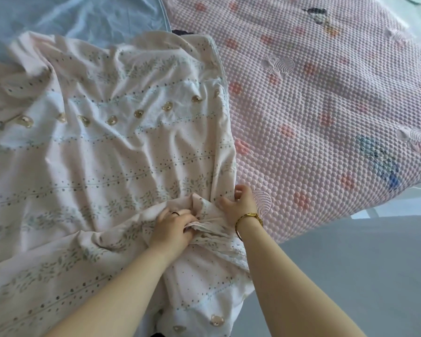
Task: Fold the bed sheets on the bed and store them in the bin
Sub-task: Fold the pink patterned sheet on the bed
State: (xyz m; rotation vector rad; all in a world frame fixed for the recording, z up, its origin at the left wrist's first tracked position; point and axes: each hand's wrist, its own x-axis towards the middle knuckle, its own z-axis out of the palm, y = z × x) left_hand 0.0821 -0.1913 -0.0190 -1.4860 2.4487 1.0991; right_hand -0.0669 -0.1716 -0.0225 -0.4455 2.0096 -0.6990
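The left hand (173, 227) grips a bunched fold of the sheet (107, 142). Just beside it, the right hand (241, 203) curls round the sheet's edge. The sheet lies crumpled beyond both hands on the bed (326, 105), with a blue sheet (83, 15) farther off.

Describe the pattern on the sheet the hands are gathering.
The sheet is pale pink with rows of bear faces, leafy sprigs and dots; head view shows it.

A home bedroom is shown: a bed (326, 117) is covered by a pink quilted mattress pad, with printed bed sheets (95, 142) spread across it.
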